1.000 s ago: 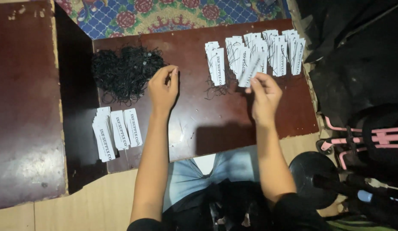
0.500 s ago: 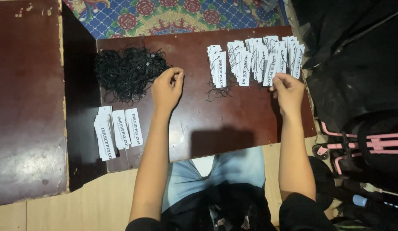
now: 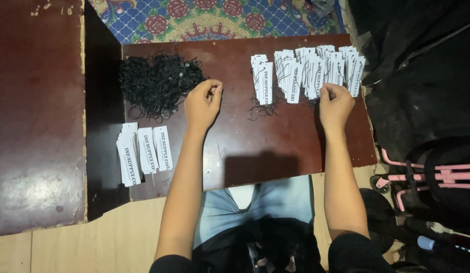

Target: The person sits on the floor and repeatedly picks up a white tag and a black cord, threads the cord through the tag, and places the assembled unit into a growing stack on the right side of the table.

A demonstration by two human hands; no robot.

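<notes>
The fingers of the left hand [image 3: 202, 103] are curled together with the tips pinched, right at the edge of a heap of thin black string loops [image 3: 156, 83]; if a string is between them is too small to tell. The fingers of the right hand [image 3: 336, 103] are also bent inward and closed, and they touch the lower edge of the row of white paper tags with black strings [image 3: 308, 73]. Whether they really grip one tag cannot be told.

The heap of loops lies on the far left part of the dark brown desk [image 3: 255, 151]. The strung tags stand in an overlapping row along the far right part. Near the front left corner of the desk lies a small stack of plain white tags [image 3: 144, 154], well apart from both hands.

Left of the desk is another dark brown board [image 3: 37, 126]. Behind the desk is a blue carpet with flowers [image 3: 214, 17]. On the right side lie black bags [image 3: 422, 86] and something with pink tubes [image 3: 422, 174].
</notes>
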